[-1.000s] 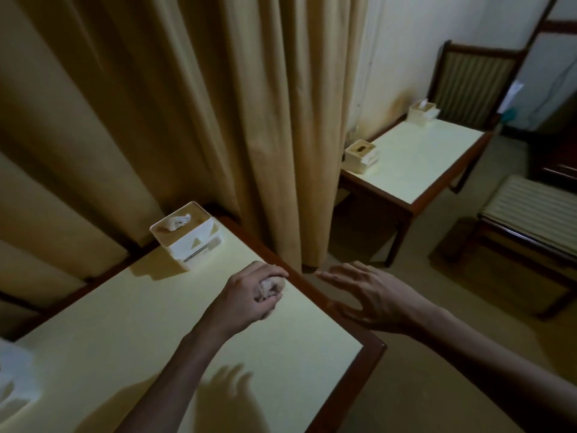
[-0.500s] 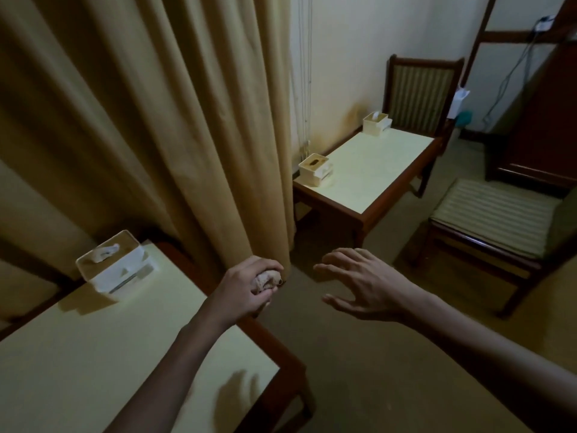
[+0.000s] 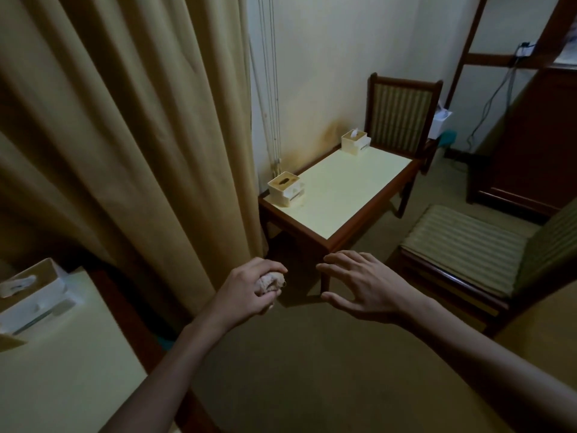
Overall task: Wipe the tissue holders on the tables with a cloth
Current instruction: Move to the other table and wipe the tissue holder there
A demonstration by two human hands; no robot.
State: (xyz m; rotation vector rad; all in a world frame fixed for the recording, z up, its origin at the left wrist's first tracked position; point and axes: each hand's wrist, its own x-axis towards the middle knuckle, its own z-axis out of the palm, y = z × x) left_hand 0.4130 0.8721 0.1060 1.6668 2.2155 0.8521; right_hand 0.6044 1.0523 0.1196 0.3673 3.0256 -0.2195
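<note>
My left hand point(image 3: 246, 290) grips a crumpled pale cloth point(image 3: 271, 281) in the air over the floor. My right hand point(image 3: 362, 285) hovers beside it with fingers spread, holding nothing. Ahead stands a small table point(image 3: 349, 195) with two white tissue holders: a near one point(image 3: 286, 188) at its left corner with no tissue showing, and a far one point(image 3: 356, 141) with a tissue sticking out. A third tissue holder point(image 3: 31, 298) sits on the table point(image 3: 62, 370) at my lower left, blurred.
A long tan curtain point(image 3: 125, 120) hangs on the left, reaching the floor between the two tables. A striped chair point(image 3: 401, 115) stands behind the far table and a striped seat point(image 3: 462, 245) to its right. Carpeted floor point(image 3: 296, 370) lies below my hands.
The view has swung right and moved forward: the near table slid to the lower left and the far table drew closer. My left hand kept its grip on the cloth; my right hand stayed spread.
</note>
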